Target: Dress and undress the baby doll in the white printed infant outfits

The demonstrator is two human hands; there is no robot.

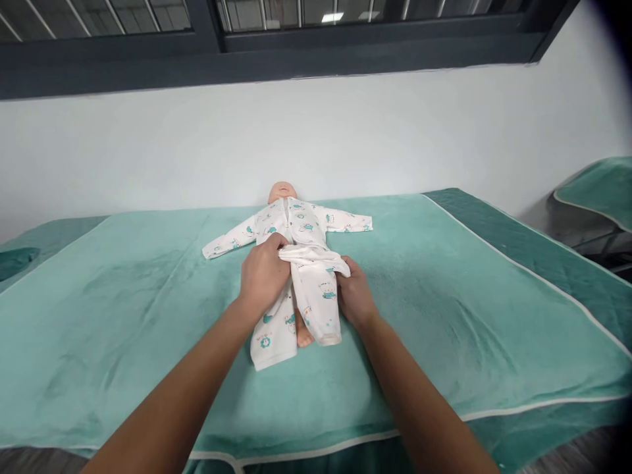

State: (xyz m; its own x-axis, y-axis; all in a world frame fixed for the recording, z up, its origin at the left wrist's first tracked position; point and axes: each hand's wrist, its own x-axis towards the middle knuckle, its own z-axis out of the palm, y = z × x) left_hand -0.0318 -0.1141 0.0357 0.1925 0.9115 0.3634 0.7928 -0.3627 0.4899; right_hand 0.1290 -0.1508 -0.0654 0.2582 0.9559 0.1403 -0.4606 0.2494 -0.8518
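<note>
A baby doll (282,191) lies on its back on a bed covered with a teal blanket (148,309), head toward the wall. It wears a white printed sleepsuit top (296,227) with the sleeves spread out. My left hand (263,274) is closed on the waistband of matching white trousers (316,289) at the doll's waist. My right hand (354,293) grips the other side of that waistband. One bare doll foot (303,338) shows between the trouser legs.
A white wall (345,138) rises right behind the doll's head, with a dark window frame (276,52) above. At the right stands another teal-covered surface (600,187). The bed's front edge (306,447) with white piping is near me.
</note>
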